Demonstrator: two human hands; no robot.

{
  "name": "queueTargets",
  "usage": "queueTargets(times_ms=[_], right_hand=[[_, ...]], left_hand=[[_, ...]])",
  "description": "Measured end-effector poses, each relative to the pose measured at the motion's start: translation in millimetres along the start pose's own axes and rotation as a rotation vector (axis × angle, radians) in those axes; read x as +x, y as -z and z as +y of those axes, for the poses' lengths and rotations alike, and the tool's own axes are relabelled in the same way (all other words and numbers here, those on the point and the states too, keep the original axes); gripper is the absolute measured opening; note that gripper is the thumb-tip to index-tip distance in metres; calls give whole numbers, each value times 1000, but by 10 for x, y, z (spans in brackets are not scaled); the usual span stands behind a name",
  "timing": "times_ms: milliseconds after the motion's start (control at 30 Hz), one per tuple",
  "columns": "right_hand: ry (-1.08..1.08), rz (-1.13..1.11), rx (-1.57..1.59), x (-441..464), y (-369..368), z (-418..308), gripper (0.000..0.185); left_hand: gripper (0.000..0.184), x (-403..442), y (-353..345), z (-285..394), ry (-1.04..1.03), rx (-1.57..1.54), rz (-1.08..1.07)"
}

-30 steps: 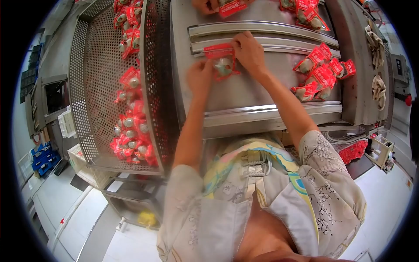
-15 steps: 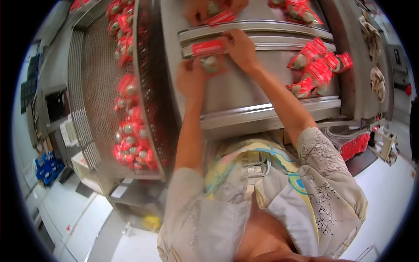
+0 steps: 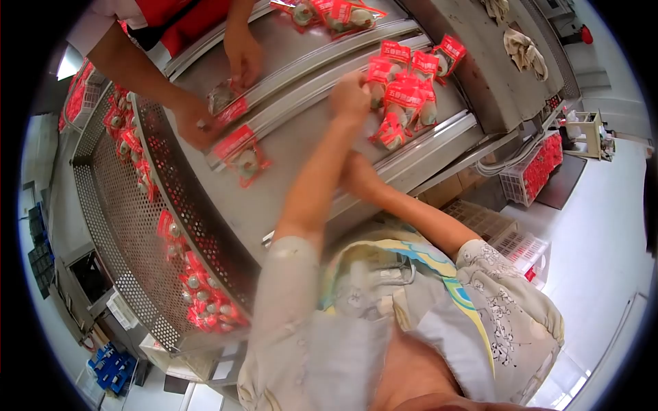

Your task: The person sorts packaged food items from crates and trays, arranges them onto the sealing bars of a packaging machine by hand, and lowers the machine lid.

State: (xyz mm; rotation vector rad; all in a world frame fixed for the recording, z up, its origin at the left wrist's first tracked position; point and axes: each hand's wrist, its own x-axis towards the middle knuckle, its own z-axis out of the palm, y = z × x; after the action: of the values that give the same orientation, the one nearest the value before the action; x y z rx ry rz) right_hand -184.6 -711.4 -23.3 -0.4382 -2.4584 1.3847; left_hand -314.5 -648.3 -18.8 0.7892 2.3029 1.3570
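Note:
My left hand (image 3: 351, 97) reaches across to a pile of red-labelled clear packets (image 3: 409, 96) with pale rounded lumps inside. Its fingers are curled against the left side of the pile, at the edge of a packet (image 3: 381, 77). Lower down, my right hand (image 3: 358, 176) is partly behind my left forearm, so its fingers are hidden. Another red-labelled packet (image 3: 245, 163) lies apart on the left of the metal surface (image 3: 295, 147), its label end across a metal bar (image 3: 274, 116).
Across from me, a person's hands (image 3: 197, 123) hold a similar packet (image 3: 223, 98). A perforated metal trough (image 3: 140, 226) with many packets stands at the left. More packets (image 3: 336, 15) lie at the far side. Cloths (image 3: 524, 53) rest on the metal housing at right.
Both my hands have left the single packet, which now lies on the bar. My left hand has moved right to the pile. The view has turned, showing more of the other person.

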Motion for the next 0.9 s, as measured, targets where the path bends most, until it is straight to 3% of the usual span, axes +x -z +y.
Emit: queueTargets(times_ms=[100,133,200,267,300,367,500,600,700,800,900], right_hand=[[22,37,101,25,158,16,21],[3,106,84,32,199,-22,21],[-27,236,55,106,258,-138,23],[81,417,45,276,266,-155,24],[134,507,41,381,238,-134,24],[17,500,106,540,73,7,20],[-354,190,533,706,-100,5,21],[-518,49,632,782,-133,-100,29],[-501,-71,168,889,-194,228,33],[-556,-223,-83,1024,-123,210,37],[-582,-269,-218,1173,-132,263,39]], left_hand=[[13,-91,36,-271,29,-324,92],[14,-165,157,-306,-49,-305,138],[14,-296,366,-460,2,-440,162],[16,-468,617,-556,32,-556,158],[16,-549,708,-597,42,-524,198],[17,-708,857,-688,64,-464,274],[21,-1006,947,-755,72,-436,402],[28,-1186,1038,-729,153,-395,439],[26,-1256,865,-1198,73,-194,605],[19,-1336,674,-1446,396,-436,559],[15,-1304,844,-970,716,-1002,523]])
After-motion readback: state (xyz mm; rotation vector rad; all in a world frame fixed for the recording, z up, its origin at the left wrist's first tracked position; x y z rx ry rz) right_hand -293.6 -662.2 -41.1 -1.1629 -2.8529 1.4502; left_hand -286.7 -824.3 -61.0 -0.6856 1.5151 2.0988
